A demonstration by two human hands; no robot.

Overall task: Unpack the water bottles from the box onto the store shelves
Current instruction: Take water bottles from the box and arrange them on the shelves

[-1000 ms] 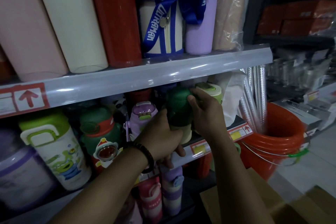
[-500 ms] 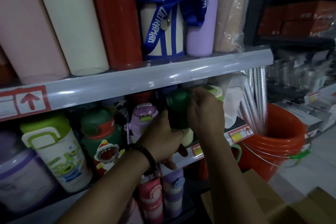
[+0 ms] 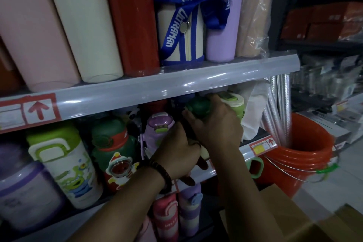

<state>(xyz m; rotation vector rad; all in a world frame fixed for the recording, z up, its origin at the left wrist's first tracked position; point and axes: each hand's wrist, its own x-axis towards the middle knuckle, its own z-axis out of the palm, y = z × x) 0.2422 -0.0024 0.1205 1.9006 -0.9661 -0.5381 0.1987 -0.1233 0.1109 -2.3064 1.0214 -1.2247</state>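
Observation:
A water bottle with a dark green lid (image 3: 197,106) and cream body stands on the middle shelf (image 3: 261,148), between a lilac bottle (image 3: 157,129) and a light green bottle (image 3: 233,102). My right hand (image 3: 215,126) wraps round its upper part, just under the lid. My left hand (image 3: 177,152), with a dark bead bracelet on the wrist, grips the bottle's lower part at the shelf's front edge. Most of the bottle's body is hidden by my hands. The cardboard box (image 3: 306,220) sits at the lower right, below my right forearm.
The upper shelf (image 3: 137,89) holds tall pink, cream, red and lilac flasks and an Ultraman bottle (image 3: 180,25). Cartoon bottles (image 3: 66,163) fill the middle shelf's left side; pink and purple bottles (image 3: 176,214) stand below. An orange bucket (image 3: 306,155) with metal hoses stands right.
My right hand slid from behind the green lid onto the bottle's front and upper body. My left hand moved slightly up and inward. The bottle stayed on the shelf.

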